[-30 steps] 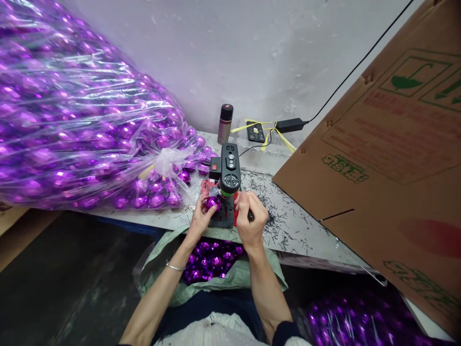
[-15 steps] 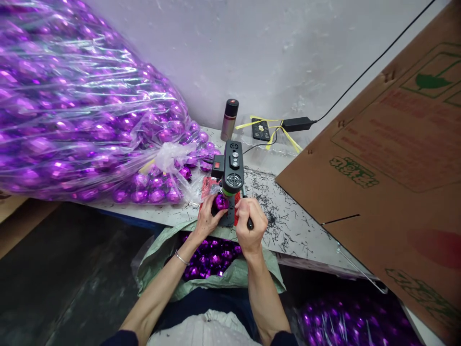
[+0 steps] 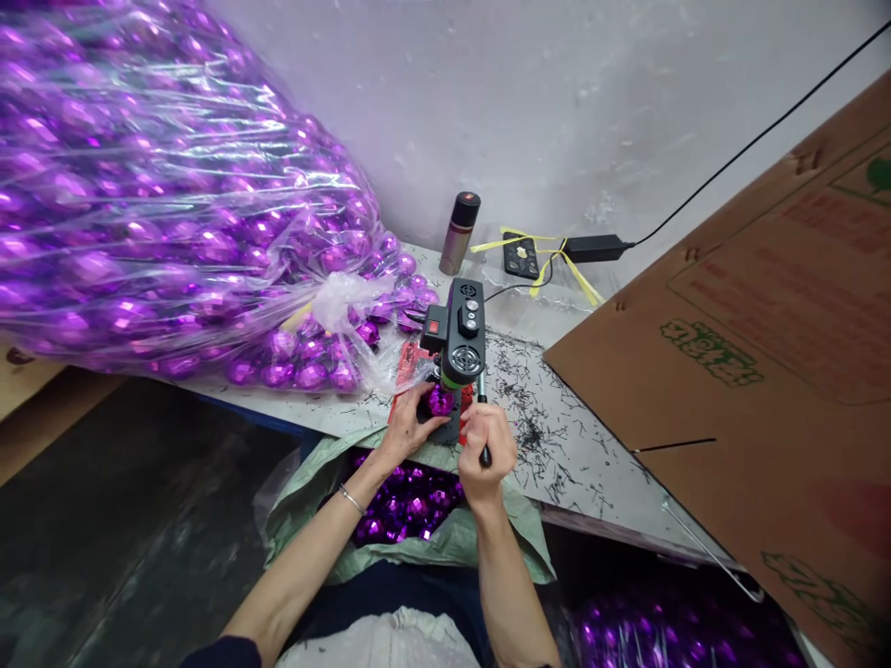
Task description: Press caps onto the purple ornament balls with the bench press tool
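Note:
A shiny purple faceted ball (image 3: pixel 441 401) sits under the head of a small black press machine (image 3: pixel 465 325), which has a red switch at its side and a green ring at its lower end. My left hand (image 3: pixel 407 429) holds the ball from the left, fingers and thumb curved around it. The fingers of my right hand (image 3: pixel 488 452) are wrapped round the black-ended lever (image 3: pixel 482 385) on the machine's right side. Below both hands, an open green sack (image 3: pixel 296 510) on my lap side contains many purple balls (image 3: pixel 410 506).
A big clear bag (image 3: pixel 174 213) of purple balls fills the left. Black clippings (image 3: pixel 533 431) litter the white table. Behind stand a flask (image 3: pixel 459 237), a phone (image 3: pixel 521 253), yellow ties and a power adapter (image 3: pixel 595 248). A cardboard box (image 3: pixel 752 390) leans in from the right.
The camera view has shifted slightly, so the scene sits further right. My right hand and the lever's end have come a little closer to me; my left hand keeps its hold on the ball.

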The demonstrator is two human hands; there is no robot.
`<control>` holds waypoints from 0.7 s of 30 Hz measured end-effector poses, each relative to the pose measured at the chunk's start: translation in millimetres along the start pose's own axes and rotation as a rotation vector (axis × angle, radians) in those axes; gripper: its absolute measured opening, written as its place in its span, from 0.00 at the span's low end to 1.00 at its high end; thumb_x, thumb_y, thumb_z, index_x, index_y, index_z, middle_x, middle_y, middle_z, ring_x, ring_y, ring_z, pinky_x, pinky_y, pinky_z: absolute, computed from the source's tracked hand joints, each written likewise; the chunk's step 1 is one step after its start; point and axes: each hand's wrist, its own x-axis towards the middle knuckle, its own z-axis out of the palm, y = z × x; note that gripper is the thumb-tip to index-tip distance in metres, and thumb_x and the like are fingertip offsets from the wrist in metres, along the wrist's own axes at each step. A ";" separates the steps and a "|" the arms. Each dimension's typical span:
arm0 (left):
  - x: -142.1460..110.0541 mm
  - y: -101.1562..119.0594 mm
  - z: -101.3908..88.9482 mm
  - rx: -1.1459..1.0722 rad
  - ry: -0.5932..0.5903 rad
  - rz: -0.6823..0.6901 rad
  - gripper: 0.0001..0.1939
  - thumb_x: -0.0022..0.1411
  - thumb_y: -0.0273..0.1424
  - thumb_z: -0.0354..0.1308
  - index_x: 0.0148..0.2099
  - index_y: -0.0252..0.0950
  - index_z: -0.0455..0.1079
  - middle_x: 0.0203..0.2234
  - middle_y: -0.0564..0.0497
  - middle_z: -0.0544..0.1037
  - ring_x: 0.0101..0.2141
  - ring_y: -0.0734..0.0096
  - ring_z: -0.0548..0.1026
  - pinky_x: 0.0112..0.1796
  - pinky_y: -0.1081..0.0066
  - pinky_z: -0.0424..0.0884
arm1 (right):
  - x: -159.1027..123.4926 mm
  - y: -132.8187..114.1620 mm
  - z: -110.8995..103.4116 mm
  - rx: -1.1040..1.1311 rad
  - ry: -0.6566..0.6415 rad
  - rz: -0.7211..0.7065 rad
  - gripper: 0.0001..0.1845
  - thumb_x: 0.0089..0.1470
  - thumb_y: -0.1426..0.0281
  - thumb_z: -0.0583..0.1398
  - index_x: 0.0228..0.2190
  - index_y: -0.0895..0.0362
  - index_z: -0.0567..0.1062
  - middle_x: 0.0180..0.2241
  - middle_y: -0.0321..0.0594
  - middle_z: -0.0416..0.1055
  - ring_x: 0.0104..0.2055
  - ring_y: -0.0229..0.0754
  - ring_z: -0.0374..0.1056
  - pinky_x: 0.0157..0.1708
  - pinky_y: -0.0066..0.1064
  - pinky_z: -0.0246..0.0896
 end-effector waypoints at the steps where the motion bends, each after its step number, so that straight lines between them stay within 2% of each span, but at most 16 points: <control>1: -0.2 -0.1 -0.2 -0.005 0.002 0.004 0.28 0.62 0.41 0.68 0.60 0.37 0.67 0.52 0.42 0.79 0.53 0.53 0.78 0.53 0.56 0.73 | -4.5 3.1 2.1 0.003 0.011 -0.012 0.14 0.64 0.79 0.51 0.27 0.54 0.66 0.27 0.35 0.68 0.31 0.36 0.68 0.30 0.29 0.62; 6: -0.5 1.8 -2.1 -0.024 0.008 0.020 0.27 0.62 0.40 0.68 0.60 0.37 0.67 0.52 0.42 0.79 0.52 0.54 0.78 0.53 0.56 0.74 | -20.1 14.9 9.3 0.022 0.032 -0.033 0.14 0.65 0.76 0.50 0.28 0.53 0.66 0.28 0.35 0.67 0.31 0.37 0.67 0.30 0.30 0.64; 21: 0.0 -1.8 0.8 -0.026 0.018 0.021 0.28 0.61 0.40 0.69 0.59 0.38 0.67 0.51 0.42 0.80 0.52 0.53 0.78 0.53 0.55 0.74 | -38.3 32.4 21.2 0.052 0.129 -0.028 0.16 0.68 0.70 0.48 0.27 0.53 0.63 0.27 0.34 0.65 0.29 0.38 0.65 0.31 0.33 0.63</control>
